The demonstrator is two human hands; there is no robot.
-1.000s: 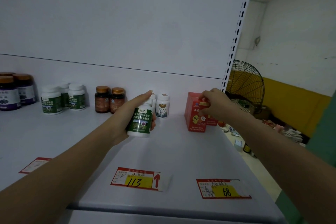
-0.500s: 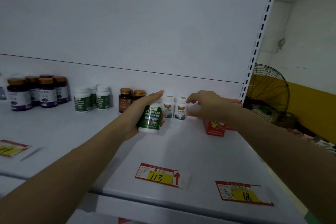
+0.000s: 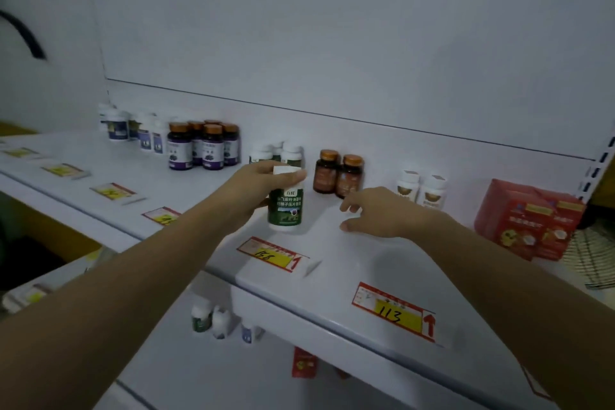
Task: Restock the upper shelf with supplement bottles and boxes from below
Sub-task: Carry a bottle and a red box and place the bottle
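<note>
– White upper shelf (image 3: pixel 336 263), stock along its back wall, bare room in front. Where's the green bottle (image 3: pixel 286 210)?
– Upright, gripped near its cap by the left hand (image 3: pixel 259 191), just before the matching bottles (image 3: pixel 290 153). Right hand (image 3: pixel 382 213) hovers beside, fingers loosely spread, holding nothing
– Room?
– Open gap beside the brown bottles (image 3: pixel 337 176)

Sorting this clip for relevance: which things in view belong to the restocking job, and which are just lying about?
Job in hand:
- left hand gripping the green-label bottle
- matching bottles behind it
- upper shelf
- lower-shelf bottles
- right hand, holding nothing

Lying about:
- price tags
- fan grille
</note>
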